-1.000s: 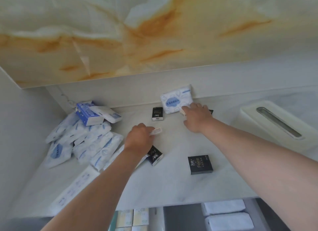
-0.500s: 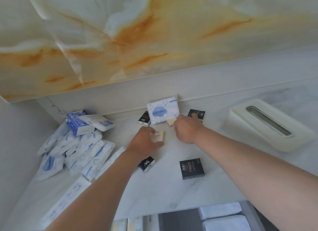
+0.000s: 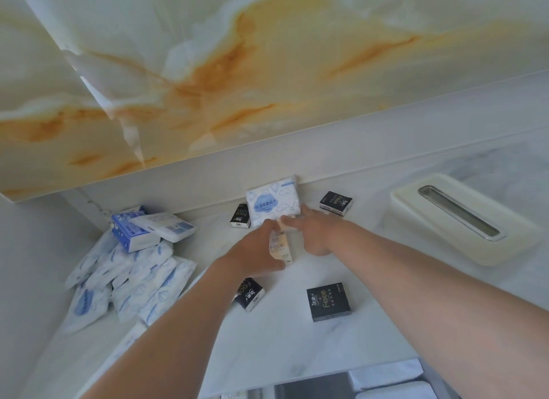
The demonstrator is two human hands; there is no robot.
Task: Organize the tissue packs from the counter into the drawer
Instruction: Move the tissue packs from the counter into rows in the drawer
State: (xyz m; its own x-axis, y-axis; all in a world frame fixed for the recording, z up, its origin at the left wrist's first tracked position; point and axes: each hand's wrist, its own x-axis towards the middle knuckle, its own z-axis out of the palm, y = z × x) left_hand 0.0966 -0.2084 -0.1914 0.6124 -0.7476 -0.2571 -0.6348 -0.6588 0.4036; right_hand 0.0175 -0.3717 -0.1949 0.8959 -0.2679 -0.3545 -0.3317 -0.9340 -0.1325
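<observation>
Head view: at the middle of a white marble bench [image 3: 282, 342], the left hand [image 3: 258, 251] grips a cream tissue pack [image 3: 278, 247]. Its long axis points away toward the back wall. The right hand [image 3: 315, 233] touches its far end, grasp unclear. Best to square the pack firmly before lowering it into the drawer [image 3: 315, 388].

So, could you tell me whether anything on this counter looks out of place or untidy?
Nothing looks spilled or damaged, but the blue-and-white packs in the left corner lie in a slumped heap, overlapping at all angles, with a blue box tilted on top. One cloud-print pack leans against the back wall, and the black packs lie scattered.
</observation>
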